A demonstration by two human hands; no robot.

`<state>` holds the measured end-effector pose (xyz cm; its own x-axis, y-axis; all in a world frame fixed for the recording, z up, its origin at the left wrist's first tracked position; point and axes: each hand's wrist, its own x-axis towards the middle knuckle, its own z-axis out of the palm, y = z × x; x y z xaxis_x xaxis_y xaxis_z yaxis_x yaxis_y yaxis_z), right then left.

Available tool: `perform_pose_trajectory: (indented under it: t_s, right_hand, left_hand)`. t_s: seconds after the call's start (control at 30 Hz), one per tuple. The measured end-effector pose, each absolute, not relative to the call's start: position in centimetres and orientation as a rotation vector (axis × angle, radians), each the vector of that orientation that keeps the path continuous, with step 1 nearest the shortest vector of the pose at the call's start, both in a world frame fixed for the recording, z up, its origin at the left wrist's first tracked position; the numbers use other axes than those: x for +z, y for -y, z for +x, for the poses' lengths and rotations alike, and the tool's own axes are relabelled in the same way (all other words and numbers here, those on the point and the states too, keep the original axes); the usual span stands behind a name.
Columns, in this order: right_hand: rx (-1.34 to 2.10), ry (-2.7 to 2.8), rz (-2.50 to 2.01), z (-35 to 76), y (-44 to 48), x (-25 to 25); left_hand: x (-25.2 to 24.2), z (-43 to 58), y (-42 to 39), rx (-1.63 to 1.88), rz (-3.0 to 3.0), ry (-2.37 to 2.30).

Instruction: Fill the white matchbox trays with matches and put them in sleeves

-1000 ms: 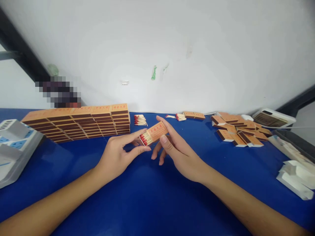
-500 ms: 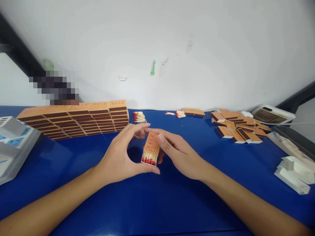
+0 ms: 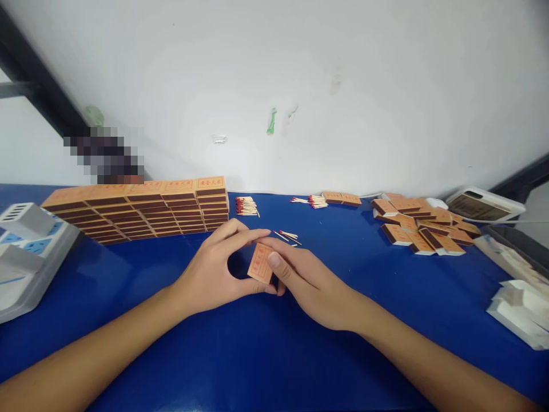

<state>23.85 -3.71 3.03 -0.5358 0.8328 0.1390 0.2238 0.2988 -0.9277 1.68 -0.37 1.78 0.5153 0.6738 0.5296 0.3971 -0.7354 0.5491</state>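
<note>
An orange matchbox (image 3: 259, 264) with red print is held between both hands above the blue table (image 3: 257, 360). Its tray is pushed in and no match heads show. My left hand (image 3: 218, 266) grips the box by its ends, thumb at the near end and fingers at the far end. My right hand (image 3: 306, 277) pinches its right side, the thumb on the top face. Just beyond the fingers lie a few loose matches (image 3: 288, 236). Farther back are two small piles of matches, one on the left (image 3: 246, 206) and one on the right (image 3: 317, 201).
Stacked matchboxes (image 3: 171, 209) form a long block at the back left. Two matchboxes (image 3: 342, 198) lie near the wall, with a heap of matchboxes (image 3: 422, 223) farther right. A power strip (image 3: 47, 263) sits at the left; white trays (image 3: 518, 315) and a phone (image 3: 484, 205) are at the right.
The matchbox tray has slid into its sleeve, hiding the match heads, and my left thumb and fingers have drawn closer together. Loose matches beyond my hands have come into view.
</note>
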Motion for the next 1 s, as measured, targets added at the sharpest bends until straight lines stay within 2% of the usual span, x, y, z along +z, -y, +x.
perform_pose_trajectory:
  t_s: [0.2, 0.4, 0.6, 0.8, 1.0]
  right_hand:
    - [1.075, 1.870, -1.145, 25.0, 2.0, 2.7]
    - [0.756, 2.072, -1.203, 25.7, 0.9, 2.1]
    - [0.376, 2.184, -1.217, 24.5, -2.6, 1.0]
    - [0.237, 2.294, -1.301, 21.6, -5.8, 0.6]
    - [0.224, 2.344, -1.293, 21.1, -6.9, -0.3]
  left_hand:
    - [1.9, 1.1, 0.1, 1.120, 2.391, -0.983]
    - [1.8, 0.9, 0.0, 0.974, 2.661, -1.081]
    - [2.1, 1.7, 1.5, 1.111, 2.861, -0.707]
    - [0.6, 2.1, 2.3, 0.699, 2.836, -0.632]
    - [0.7, 1.9, 2.1, 0.591, 2.812, -0.687]
